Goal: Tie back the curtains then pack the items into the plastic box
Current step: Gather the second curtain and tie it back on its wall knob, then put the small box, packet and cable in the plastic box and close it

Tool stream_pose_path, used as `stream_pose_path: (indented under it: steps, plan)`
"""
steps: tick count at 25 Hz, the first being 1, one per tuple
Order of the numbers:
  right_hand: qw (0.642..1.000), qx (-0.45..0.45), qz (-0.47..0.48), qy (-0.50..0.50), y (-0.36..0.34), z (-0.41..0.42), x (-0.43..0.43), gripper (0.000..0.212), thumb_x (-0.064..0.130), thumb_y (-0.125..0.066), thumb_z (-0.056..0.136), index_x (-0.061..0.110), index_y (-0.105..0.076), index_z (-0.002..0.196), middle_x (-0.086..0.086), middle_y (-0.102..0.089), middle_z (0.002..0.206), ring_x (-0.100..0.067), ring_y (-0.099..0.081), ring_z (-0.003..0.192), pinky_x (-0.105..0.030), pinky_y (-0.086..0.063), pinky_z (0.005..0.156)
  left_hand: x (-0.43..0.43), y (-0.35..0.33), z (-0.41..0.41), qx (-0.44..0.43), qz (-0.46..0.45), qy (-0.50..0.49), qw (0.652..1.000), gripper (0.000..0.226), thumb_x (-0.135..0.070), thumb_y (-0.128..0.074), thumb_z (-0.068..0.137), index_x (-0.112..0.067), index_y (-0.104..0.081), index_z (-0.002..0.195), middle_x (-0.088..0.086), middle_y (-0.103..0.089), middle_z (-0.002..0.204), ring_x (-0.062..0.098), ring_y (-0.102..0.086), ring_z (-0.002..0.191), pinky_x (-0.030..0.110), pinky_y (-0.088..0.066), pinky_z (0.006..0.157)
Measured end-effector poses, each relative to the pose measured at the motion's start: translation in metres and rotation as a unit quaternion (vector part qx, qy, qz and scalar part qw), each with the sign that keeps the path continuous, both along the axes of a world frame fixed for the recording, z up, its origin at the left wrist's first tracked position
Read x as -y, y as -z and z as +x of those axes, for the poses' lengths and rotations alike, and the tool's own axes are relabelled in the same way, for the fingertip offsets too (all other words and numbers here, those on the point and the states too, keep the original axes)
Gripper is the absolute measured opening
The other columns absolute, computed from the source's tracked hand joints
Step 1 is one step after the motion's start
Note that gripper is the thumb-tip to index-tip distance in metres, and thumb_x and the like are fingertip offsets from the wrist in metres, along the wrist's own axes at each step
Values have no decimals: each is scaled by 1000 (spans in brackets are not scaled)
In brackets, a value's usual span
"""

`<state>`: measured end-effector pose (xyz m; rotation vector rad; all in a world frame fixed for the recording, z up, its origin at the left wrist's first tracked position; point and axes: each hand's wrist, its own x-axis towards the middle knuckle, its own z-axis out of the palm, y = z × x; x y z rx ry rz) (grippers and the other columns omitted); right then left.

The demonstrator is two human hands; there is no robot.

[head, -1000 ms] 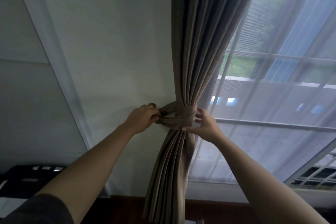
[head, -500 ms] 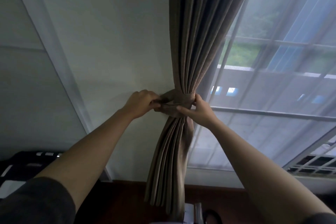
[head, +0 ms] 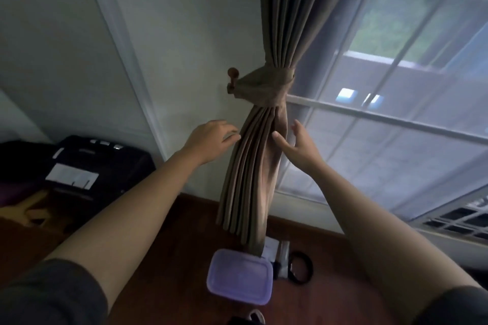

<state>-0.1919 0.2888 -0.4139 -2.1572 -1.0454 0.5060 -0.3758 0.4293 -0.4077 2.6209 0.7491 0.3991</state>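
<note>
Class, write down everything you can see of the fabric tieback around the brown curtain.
The brown fabric tieback is a wide, soft band matching the pleated brown curtain. It wraps round the gathered folds, cinching them into a waist, and narrows leftward to loop over a small dark knobbed wall hook. It looks taut and slightly creased. The left hand and right hand are lower, at the folds, not touching it.
</note>
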Motion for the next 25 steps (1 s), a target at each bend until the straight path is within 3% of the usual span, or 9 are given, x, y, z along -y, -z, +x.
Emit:
stream_pose_path:
  steps: [6,16,22,25]
  plan:
    - [998,-48,-32,36,51,-44,74,73,53,-37,93,5,-22,146,-13,-29,152,-25,-29,139,-37,-25,112,56,36,-34,-61,-34,20,997,41,-36,-48,95,-13,-56,127,11,-65,120,28,-61,107,38,-49,89]
    - [980,-95,-164,55,186,-127,181,71,46,-39,95,-2,-22,145,-20,-29,151,-28,-26,140,-32,-23,111,145,169,-97,-178,-117,-2,977,49,-41,-43,96,-14,-47,136,15,-59,128,35,-55,116,43,-47,92]
    - [968,-20,-246,50,345,-125,231,74,49,-38,94,0,-19,146,-17,-24,153,-26,-21,143,-36,-20,115,186,346,-94,-224,-165,-44,960,54,-37,-41,97,-11,-33,144,10,-38,148,26,-40,134,35,-38,103]
    - [965,-17,-252,67,441,-108,240,75,47,-42,94,0,-17,146,-18,-24,153,-27,-21,142,-37,-21,115,194,448,-92,-227,-182,-82,953,57,-39,-41,97,-11,-30,145,12,-37,149,29,-42,132,37,-41,101]
